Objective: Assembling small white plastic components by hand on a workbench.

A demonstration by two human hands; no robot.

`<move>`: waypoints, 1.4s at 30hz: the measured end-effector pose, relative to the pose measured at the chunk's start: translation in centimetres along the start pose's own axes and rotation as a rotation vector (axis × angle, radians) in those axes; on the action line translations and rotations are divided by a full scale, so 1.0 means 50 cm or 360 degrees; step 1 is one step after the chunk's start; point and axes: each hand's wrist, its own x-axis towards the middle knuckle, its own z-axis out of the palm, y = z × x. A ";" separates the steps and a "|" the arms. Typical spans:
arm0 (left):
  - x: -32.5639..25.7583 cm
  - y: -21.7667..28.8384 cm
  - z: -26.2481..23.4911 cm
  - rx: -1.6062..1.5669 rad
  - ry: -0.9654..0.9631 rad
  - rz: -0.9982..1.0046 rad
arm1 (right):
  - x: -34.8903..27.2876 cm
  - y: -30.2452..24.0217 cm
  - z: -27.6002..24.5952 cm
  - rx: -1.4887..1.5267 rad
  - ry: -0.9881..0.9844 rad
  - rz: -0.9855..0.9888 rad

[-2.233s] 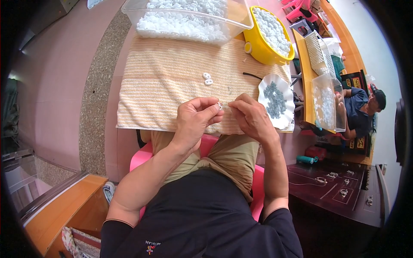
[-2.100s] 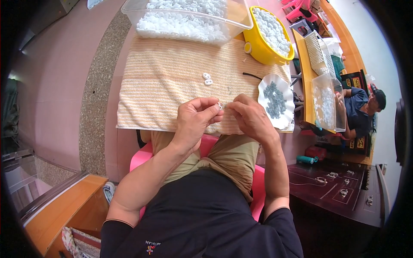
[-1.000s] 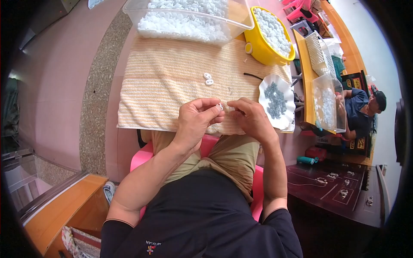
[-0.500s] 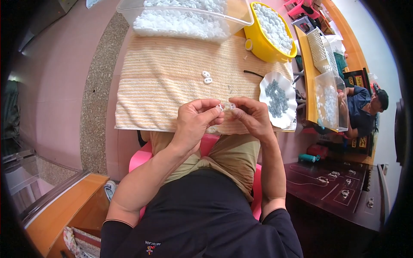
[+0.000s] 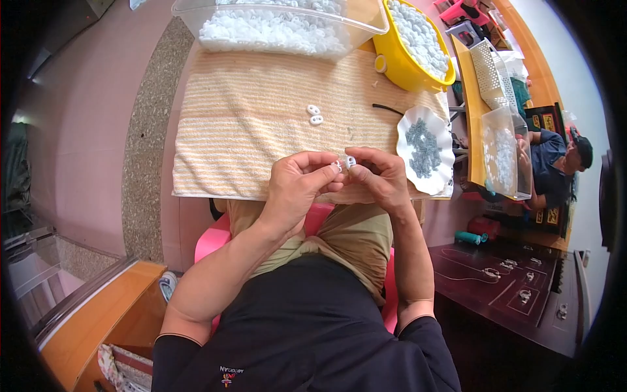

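Observation:
Between the thumb and forefinger of my left hand (image 5: 302,181) is a small white plastic piece (image 5: 337,166). My right hand (image 5: 380,178) pinches an oval white plastic piece with holes (image 5: 351,161), held close beside the first one, a small gap between them. Both hands meet above the near part of a striped towel (image 5: 248,130). Beyond my fingers lie two white oval two-holed pieces (image 5: 315,115), one in front of the other. Right of my right hand sits a white wavy-rimmed dish (image 5: 445,157) with many small grey parts (image 5: 423,147) in it.
A clear tub (image 5: 366,21) of white pieces stands at the far edge, beside a yellow basin (image 5: 408,77) filled with similar pieces. A black strip (image 5: 386,108) lies near the dish. At right, another person (image 5: 548,160) sits by a clear bin (image 5: 524,176).
The oval piece in my right hand has turned, so its holed face shows more plainly. Both hands stay nearly in place. The view has shifted slightly.

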 end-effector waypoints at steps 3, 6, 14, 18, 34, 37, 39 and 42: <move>-0.001 0.002 0.002 0.0014 0.0009 -0.0006 | -0.002 -0.007 0.002 0.0018 0.0019 0.0029; 0.001 -0.003 -0.002 -0.0002 -0.0018 -0.0004 | -0.002 -0.004 0.003 0.0017 0.0025 0.0031; -0.002 0.001 0.000 0.0016 -0.0024 -0.0033 | -0.003 -0.007 0.006 0.0110 0.0020 0.0057; -0.001 0.001 0.000 0.0033 -0.0021 -0.0046 | -0.003 -0.005 0.005 0.0133 0.0008 0.0019; -0.003 0.000 0.003 0.0006 -0.0021 -0.0024 | -0.007 0.006 -0.003 0.0102 0.0025 0.0016; -0.002 -0.003 0.002 0.0018 -0.0023 -0.0017 | -0.006 0.011 -0.004 0.0085 0.0012 -0.0027; -0.001 -0.004 0.001 0.0023 -0.0022 -0.0028 | -0.005 0.012 -0.005 0.0078 0.0000 -0.0029; -0.001 -0.004 0.001 0.0027 -0.0026 -0.0026 | -0.005 0.010 -0.004 0.0083 -0.0019 -0.0045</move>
